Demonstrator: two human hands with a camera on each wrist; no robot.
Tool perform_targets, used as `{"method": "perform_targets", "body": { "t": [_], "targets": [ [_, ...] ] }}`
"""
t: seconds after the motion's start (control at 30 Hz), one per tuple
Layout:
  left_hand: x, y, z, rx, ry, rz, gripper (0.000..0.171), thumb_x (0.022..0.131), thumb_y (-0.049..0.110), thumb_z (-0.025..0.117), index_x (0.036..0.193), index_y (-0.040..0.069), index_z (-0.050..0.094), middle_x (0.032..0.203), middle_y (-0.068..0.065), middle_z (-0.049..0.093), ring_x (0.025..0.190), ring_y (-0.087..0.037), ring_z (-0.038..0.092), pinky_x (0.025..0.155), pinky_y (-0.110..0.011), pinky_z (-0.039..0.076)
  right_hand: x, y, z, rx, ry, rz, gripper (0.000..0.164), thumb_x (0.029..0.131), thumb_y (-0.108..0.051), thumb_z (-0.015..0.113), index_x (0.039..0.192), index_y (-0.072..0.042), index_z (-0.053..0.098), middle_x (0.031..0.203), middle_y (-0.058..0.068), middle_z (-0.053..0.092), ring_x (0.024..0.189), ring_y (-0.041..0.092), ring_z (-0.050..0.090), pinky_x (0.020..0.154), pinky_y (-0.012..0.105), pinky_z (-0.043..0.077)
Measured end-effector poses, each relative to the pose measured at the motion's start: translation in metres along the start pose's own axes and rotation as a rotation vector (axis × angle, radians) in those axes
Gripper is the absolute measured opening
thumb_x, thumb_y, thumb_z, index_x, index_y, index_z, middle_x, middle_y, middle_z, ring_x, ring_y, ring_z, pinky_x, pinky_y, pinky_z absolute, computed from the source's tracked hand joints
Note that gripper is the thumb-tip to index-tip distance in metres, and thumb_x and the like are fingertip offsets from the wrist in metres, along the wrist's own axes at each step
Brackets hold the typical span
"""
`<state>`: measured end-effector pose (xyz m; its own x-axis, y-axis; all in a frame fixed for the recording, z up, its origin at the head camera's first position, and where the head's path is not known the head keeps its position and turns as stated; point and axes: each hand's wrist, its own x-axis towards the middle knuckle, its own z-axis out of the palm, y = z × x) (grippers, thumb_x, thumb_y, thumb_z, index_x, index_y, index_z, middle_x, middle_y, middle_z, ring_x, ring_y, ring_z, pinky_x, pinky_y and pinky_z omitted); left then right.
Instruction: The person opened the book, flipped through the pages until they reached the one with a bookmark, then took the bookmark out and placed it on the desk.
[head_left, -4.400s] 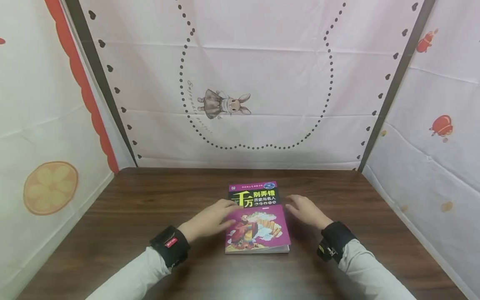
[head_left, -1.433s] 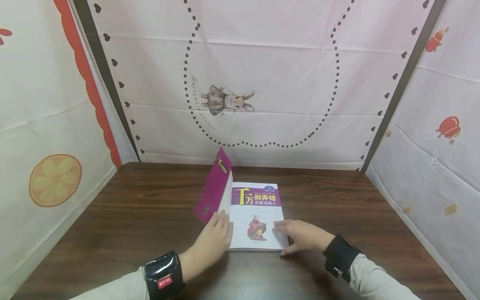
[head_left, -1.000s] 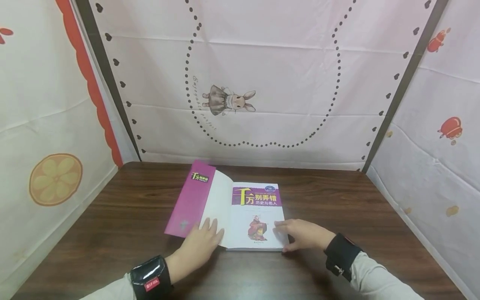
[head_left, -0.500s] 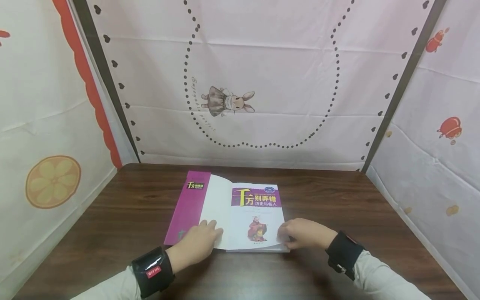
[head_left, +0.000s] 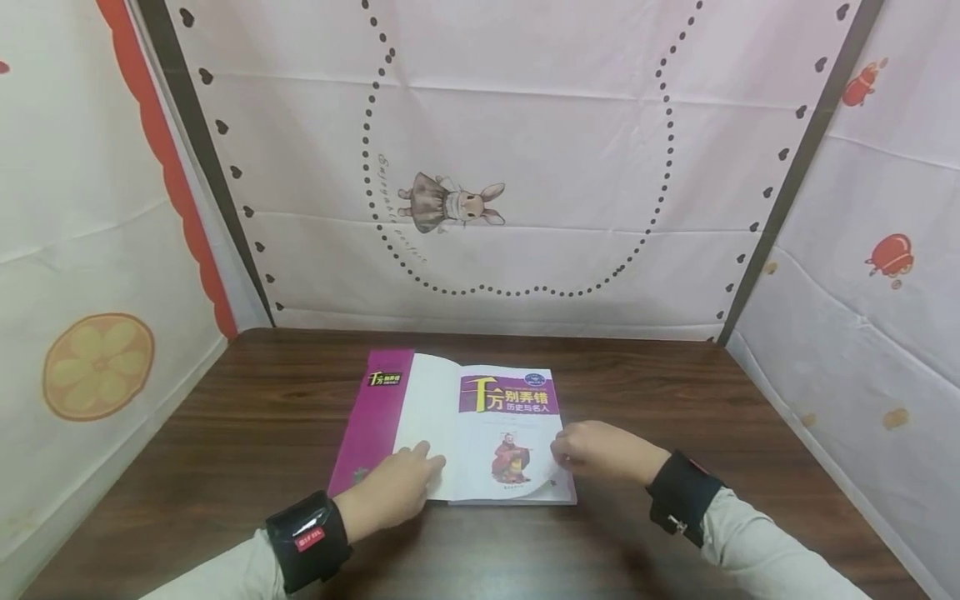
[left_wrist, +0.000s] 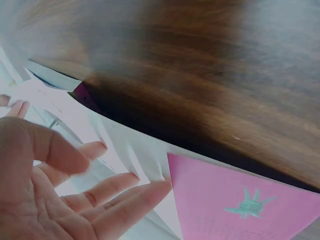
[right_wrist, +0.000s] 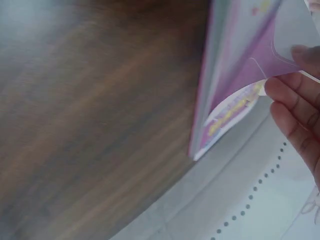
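An opened paperback book point(head_left: 480, 467) lies on the brown table in the head view. Its purple cover flap point(head_left: 381, 408) and white inner cover are spread to the left. My left hand point(head_left: 390, 490) rests on the inner cover near its lower edge; in the left wrist view its fingers point(left_wrist: 130, 207) lie nearly straight over the white sheet. At the right edge, my right hand point(head_left: 611, 450) pinches the title page point(head_left: 480, 442), whose lower right corner curls up. In the right wrist view that lifted page point(right_wrist: 285, 50) sits between thumb and fingers, apart from the pages beneath.
The wooden table point(head_left: 262, 417) surrounds the book on all sides. White printed cloth point(head_left: 525, 167) hangs behind the table and at both sides. Each wrist wears a black band point(head_left: 307, 540).
The cover has been swung over to the left and now lies flatter. My left hand slid left onto it. My right hand shifted from resting on the title page to lifting its edge.
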<state>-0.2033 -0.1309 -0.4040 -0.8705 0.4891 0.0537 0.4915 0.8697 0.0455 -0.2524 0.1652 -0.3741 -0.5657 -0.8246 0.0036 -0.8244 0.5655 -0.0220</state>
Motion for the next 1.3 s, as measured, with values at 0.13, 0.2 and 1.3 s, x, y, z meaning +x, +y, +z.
{"method": "perform_targets", "body": {
  "t": [0.13,0.2,1.3],
  "targets": [
    [0.0,0.003,-0.003,-0.039,-0.057,-0.017,0.036,0.078,0.01,0.06,0.114,0.008,0.054,0.097,-0.013,0.054,0.083,-0.024,0.057,0.071,-0.034,0.052,0.006,0.0,-0.014,-0.027,0.076,-0.018,0.007,0.078,-0.015,0.065,0.085,-0.016,0.064,0.076,-0.007,0.062,0.07,0.002,0.052,0.068,0.017,0.049],
    [0.0,0.004,-0.005,-0.064,-0.083,-0.027,0.037,0.079,0.013,0.058,0.115,0.007,0.053,0.099,-0.014,0.054,0.085,-0.024,0.056,0.073,-0.036,0.052,0.01,-0.002,-0.022,-0.061,0.142,-0.043,0.006,0.079,-0.014,0.064,0.084,-0.015,0.064,0.077,-0.006,0.062,0.071,0.003,0.054,0.069,0.018,0.05],
    [0.012,0.017,0.006,-0.157,0.173,-0.172,0.031,0.079,0.029,0.055,0.09,0.0,0.06,0.041,0.006,0.038,0.036,-0.008,0.035,0.044,-0.023,0.033,0.03,-0.018,-0.043,-0.179,0.371,-0.12,0.035,0.075,-0.022,0.067,0.106,-0.008,0.06,0.104,0.004,0.064,0.098,0.016,0.059,0.086,0.029,0.048]
  ]
}}
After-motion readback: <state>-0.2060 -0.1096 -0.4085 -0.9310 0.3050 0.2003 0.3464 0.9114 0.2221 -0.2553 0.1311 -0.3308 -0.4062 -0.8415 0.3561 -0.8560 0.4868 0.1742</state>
